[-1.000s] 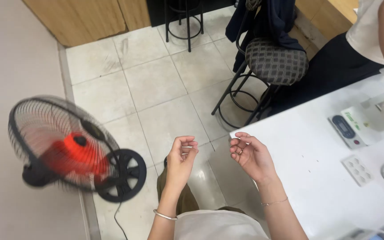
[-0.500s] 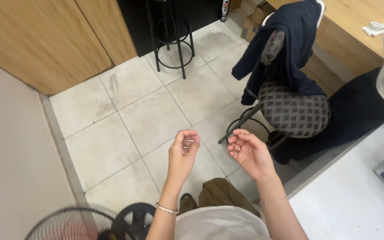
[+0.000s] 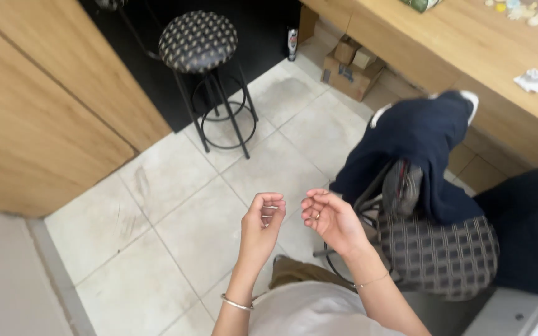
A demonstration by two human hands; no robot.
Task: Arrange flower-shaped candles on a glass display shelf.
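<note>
I see my left hand and right hand raised side by side over the tiled floor, close but not touching, fingers curled inward; whether anything is pinched between them I cannot tell. Just right of the right hand stands a checked stool draped with a dark jacket; another round stool stands well apart near the wooden cabinet; a thin bangle circles the left wrist.
</note>
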